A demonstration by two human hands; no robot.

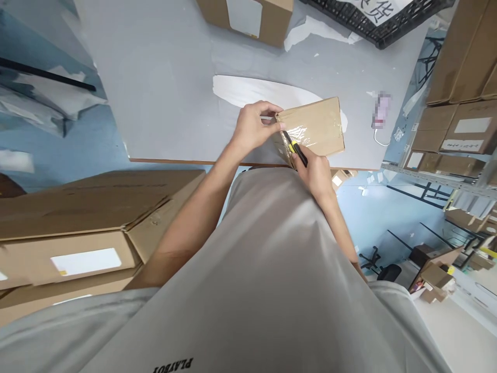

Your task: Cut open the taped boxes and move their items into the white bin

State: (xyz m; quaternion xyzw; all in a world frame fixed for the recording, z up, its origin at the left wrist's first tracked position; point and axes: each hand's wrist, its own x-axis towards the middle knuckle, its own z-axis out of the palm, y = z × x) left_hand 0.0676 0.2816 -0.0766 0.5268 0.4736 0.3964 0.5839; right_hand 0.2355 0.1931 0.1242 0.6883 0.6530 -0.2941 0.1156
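A small brown cardboard box (316,126), sealed with clear shiny tape, rests near the front edge of a grey table (163,93). My left hand (254,126) is closed on the box's left corner, pinching it with the fingertips. My right hand (315,173) is closed around a black and yellow utility knife (295,148), whose tip lies against the box's left taped edge. Both forearms reach forward over my grey shirt.
Large cardboard boxes (77,228) with a white label are stacked at my left. Another box (248,18) and a black plastic crate (380,20) stand at the table's far side. A white sheet (248,90) lies under the small box. Shelves of cartons (462,88) fill the right.
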